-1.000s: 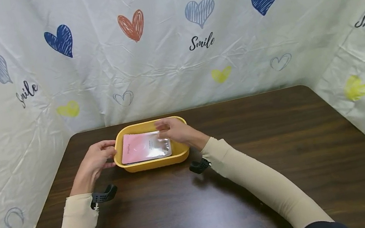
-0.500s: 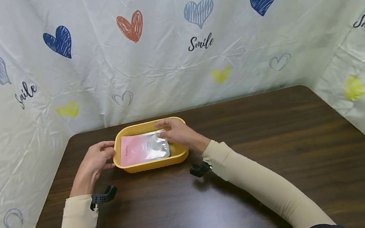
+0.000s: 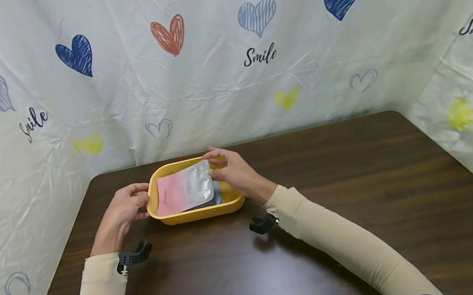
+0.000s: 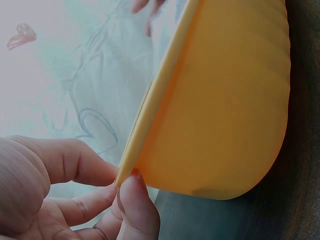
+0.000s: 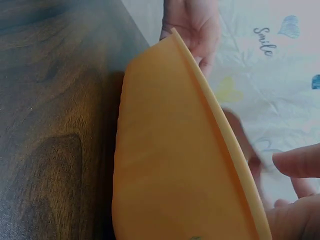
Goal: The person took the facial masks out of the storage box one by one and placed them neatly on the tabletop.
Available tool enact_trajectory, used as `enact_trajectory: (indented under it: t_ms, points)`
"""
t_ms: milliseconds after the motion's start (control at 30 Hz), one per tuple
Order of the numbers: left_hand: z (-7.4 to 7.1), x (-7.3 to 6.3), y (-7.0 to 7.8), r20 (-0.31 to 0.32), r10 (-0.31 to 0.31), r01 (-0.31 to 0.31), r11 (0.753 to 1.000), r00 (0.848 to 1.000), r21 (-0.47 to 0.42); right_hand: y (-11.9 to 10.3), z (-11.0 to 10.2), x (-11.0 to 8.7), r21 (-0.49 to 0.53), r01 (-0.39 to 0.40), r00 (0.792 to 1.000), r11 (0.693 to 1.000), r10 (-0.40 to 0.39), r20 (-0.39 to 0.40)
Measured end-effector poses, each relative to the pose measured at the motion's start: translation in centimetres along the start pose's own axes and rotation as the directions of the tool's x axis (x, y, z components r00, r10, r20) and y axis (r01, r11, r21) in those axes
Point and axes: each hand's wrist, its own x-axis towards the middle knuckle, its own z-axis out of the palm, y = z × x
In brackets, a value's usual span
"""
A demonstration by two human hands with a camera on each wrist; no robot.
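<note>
A pink and silver foil packet (image 3: 185, 189) lies aslant in a yellow oval basket (image 3: 203, 214), its right end raised. My right hand (image 3: 235, 171) reaches over the basket's right end and pinches the packet's upper right edge between thumb and fingers. Below the raised end, part of another packet (image 3: 217, 193), bluish and dark, shows; the rest of it is covered. My left hand (image 3: 122, 207) holds the basket's left end. In the left wrist view, the thumb and fingers of that hand pinch the basket's rim (image 4: 145, 120).
The basket stands near the back edge of a dark wooden table (image 3: 339, 177). Behind and beside the table hangs a white sheet (image 3: 216, 78) printed with hearts and the word "Smile". Dark wrist straps (image 3: 134, 254) sit on both forearms.
The packet's right end has lifted and tilted upward with my right hand, which uncovers the bluish packet below. Before that, the packet slid slightly left. My left hand has stayed at the basket's end.
</note>
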Motion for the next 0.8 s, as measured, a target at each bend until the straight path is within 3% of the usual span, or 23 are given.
enact_trajectory:
  t_ms: [200,433,600,800]
  points:
    - [0.0,0.0,0.0,-0.004,0.007,-0.007,1.000,1.000,0.002,-0.3,0.6,-0.2,0.024,-0.058,0.998,0.998,0.058,0.005]
    - [0.0,-0.1,0.1,-0.003,0.019,-0.019,1.000,1.000,-0.007,-0.5,1.4,-0.3,-0.019,-0.184,0.979,0.983,0.185,0.086]
    - [-0.1,-0.1,0.1,0.003,0.020,-0.020,1.000,1.000,-0.007,-0.5,1.9,-0.1,-0.080,-0.199,0.970,0.977,0.207,0.125]
    - [-0.1,0.1,-0.1,-0.001,0.006,-0.006,1.000,1.000,0.003,-0.3,1.8,0.4,-0.166,-0.218,0.968,0.962,0.235,0.090]
